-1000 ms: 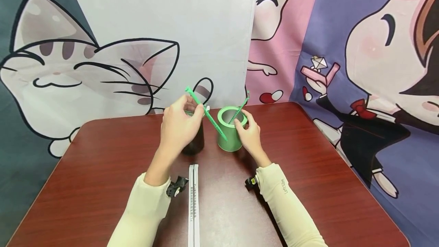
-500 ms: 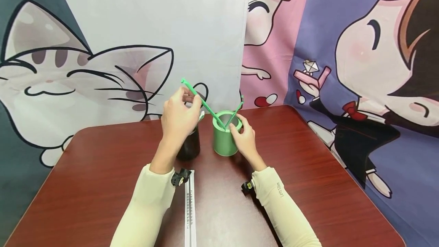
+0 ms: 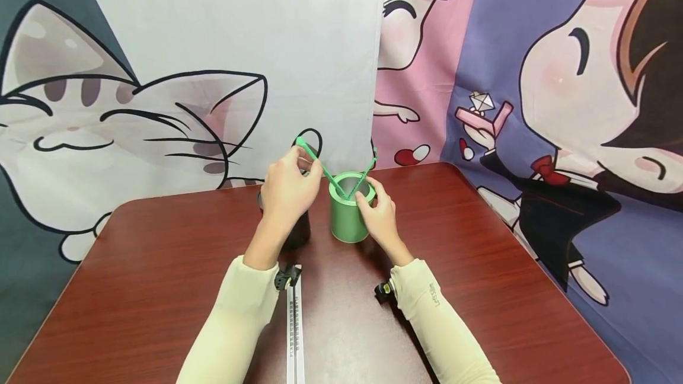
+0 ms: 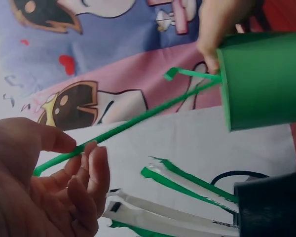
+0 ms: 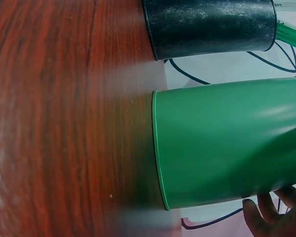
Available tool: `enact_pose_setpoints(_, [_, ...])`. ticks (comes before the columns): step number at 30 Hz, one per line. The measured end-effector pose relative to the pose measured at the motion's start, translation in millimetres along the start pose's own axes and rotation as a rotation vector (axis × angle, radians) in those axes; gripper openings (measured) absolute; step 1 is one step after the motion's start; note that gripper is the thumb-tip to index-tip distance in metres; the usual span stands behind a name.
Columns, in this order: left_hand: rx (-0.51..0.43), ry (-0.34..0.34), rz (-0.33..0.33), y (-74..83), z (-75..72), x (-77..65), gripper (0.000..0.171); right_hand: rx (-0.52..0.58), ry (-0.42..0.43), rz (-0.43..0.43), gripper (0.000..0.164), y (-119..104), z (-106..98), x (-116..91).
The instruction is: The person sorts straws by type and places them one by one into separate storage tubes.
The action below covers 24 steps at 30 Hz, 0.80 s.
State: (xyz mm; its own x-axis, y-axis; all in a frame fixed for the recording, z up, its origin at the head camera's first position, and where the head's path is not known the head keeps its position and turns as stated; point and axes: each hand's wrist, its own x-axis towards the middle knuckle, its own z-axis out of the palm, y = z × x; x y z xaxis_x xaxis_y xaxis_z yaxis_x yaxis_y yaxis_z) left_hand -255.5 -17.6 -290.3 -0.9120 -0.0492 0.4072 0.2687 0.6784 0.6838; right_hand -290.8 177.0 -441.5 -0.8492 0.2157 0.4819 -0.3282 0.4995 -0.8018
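My left hand [image 3: 288,188] pinches a long thin green plastic stick [image 4: 138,118] between thumb and fingers. The stick slants down to the right, its lower end at the mouth of a green cylindrical container [image 3: 347,224]. That container stands upright on the table. My right hand [image 3: 380,212] grips its right side, thumb at the rim and fingers against the wall, as the right wrist view also shows. A second green stick [image 3: 367,172], with a small bent tip, leans out of the same container toward the right. The container's inner bottom is hidden.
Left of the green container, partly behind my left hand, stands a black cylinder [image 4: 271,207] bearing white and green strips [image 4: 153,210]. A long white strip with printed marks [image 3: 295,336] lies on the reddish-brown table [image 3: 160,277]. A cartoon-printed cloth [image 3: 320,46] hangs behind.
The left hand has moved right and the green stick's lower end has gone from in front of the green container to its mouth. The right hand keeps holding the container.
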Motion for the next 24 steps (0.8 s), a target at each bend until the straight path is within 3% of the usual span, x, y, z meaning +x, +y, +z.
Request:
enact_pose_setpoints(6, [0.121,-0.044,-0.016,-5.7,5.7,-13.5,0.016,-0.006,-0.01,0.006,0.043,3.1,3.6,-2.1])
enact_pose_setpoints(11, [0.147,0.034,0.014,-3.1,-1.5,-23.8,0.02,-0.002,-0.018,0.019,0.043,3.9,4.9,-4.9])
enact_pose_setpoints(16, [0.116,0.103,0.071,4.4,-15.7,-41.2,0.017,0.0,-0.016,0.012,0.043,3.9,5.6,-6.0])
enact_pose_setpoints(20, [0.057,0.043,0.06,1.5,-24.5,-62.7,0.013,0.002,-0.013,0.005,0.044,2.4,5.3,-3.2])
enact_pose_setpoints(24, [0.017,-0.042,-0.004,-10.1,-29.0,-82.6,0.015,-0.002,0.007,0.001,0.044,1.7,3.6,3.7])
